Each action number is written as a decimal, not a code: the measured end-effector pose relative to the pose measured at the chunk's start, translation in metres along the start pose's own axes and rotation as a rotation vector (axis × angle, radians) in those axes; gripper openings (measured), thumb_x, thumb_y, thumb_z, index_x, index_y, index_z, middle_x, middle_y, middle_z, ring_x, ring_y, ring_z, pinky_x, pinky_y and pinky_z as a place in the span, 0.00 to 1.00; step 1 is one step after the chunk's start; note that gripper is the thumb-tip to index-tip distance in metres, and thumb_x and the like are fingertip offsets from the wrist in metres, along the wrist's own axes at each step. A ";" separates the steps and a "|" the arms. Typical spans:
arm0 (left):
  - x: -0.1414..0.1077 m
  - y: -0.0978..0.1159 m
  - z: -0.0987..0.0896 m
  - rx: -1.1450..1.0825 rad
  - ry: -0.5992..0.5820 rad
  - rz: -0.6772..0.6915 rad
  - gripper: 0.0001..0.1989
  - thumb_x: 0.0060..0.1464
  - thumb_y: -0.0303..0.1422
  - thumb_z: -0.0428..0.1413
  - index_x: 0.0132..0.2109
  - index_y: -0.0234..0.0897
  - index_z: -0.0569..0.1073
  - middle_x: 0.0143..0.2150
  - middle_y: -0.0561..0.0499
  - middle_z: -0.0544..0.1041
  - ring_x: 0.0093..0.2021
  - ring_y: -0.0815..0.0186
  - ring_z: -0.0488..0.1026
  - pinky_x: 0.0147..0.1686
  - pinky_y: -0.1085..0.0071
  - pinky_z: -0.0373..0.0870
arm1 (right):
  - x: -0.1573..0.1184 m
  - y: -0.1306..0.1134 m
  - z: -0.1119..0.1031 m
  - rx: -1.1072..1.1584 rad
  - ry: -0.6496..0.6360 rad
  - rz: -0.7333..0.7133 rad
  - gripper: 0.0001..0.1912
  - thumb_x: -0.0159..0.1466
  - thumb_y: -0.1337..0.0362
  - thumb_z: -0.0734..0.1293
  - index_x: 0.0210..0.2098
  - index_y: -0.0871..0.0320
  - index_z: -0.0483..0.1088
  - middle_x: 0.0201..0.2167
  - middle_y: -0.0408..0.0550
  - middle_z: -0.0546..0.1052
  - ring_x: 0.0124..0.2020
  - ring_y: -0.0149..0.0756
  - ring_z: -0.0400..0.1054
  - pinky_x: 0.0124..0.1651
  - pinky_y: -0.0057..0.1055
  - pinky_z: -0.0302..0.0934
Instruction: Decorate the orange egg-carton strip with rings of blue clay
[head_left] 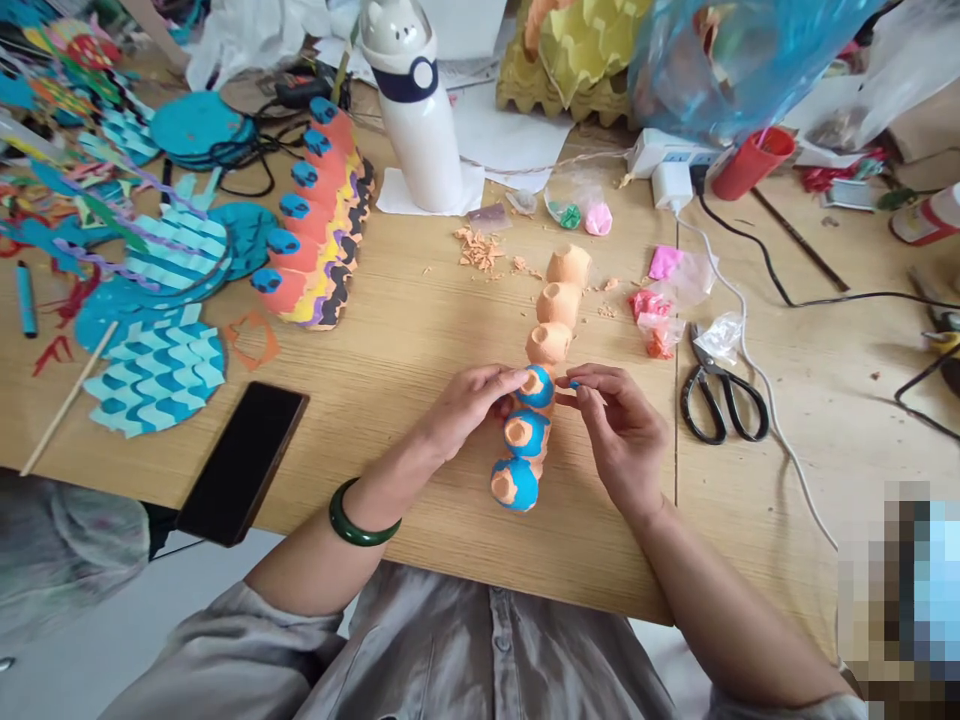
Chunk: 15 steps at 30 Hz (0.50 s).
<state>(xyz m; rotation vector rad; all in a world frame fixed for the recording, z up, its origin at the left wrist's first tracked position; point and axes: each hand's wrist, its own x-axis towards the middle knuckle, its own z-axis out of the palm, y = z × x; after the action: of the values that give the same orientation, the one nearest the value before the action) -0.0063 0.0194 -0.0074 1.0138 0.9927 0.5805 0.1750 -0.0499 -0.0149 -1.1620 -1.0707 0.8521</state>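
An orange egg-carton strip [548,343] of several bumps lies lengthwise before me. Its three nearest bumps carry blue clay around orange tips; the far ones are plain orange. My left hand [474,402] grips the strip at the third bump from the near end, thumb on top near its tip. Just right of that bump, my right hand [622,425] pinches a small piece of blue clay [574,384] between thumb and fingertips. Orange crumbs [480,250] are scattered beyond the strip.
Black-handled scissors [724,395] lie at right beside a white cable. Left are a phone [244,460], a painted egg-carton piece [322,220] and blue paper fish shapes [161,370]. A white bottle [416,120] stands behind. Small bags of coloured clay [660,315] lie at right.
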 end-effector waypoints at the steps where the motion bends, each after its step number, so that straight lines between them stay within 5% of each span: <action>1: 0.000 0.001 0.001 0.002 -0.012 -0.013 0.23 0.55 0.52 0.65 0.36 0.34 0.79 0.31 0.52 0.74 0.32 0.69 0.68 0.33 0.71 0.66 | -0.001 -0.001 -0.001 -0.019 -0.010 -0.028 0.04 0.71 0.64 0.70 0.43 0.50 0.79 0.46 0.47 0.79 0.47 0.37 0.78 0.46 0.39 0.83; 15: -0.016 0.000 0.016 0.119 0.022 0.104 0.22 0.50 0.49 0.70 0.41 0.36 0.78 0.33 0.53 0.72 0.33 0.69 0.66 0.34 0.72 0.65 | -0.004 -0.012 -0.001 -0.170 -0.034 -0.072 0.06 0.69 0.66 0.71 0.44 0.50 0.79 0.48 0.49 0.79 0.51 0.39 0.76 0.41 0.35 0.83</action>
<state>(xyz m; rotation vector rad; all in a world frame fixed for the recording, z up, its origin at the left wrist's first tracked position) 0.0003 0.0004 0.0017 1.1725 1.0074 0.6253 0.1751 -0.0565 -0.0043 -1.2452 -1.2247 0.7378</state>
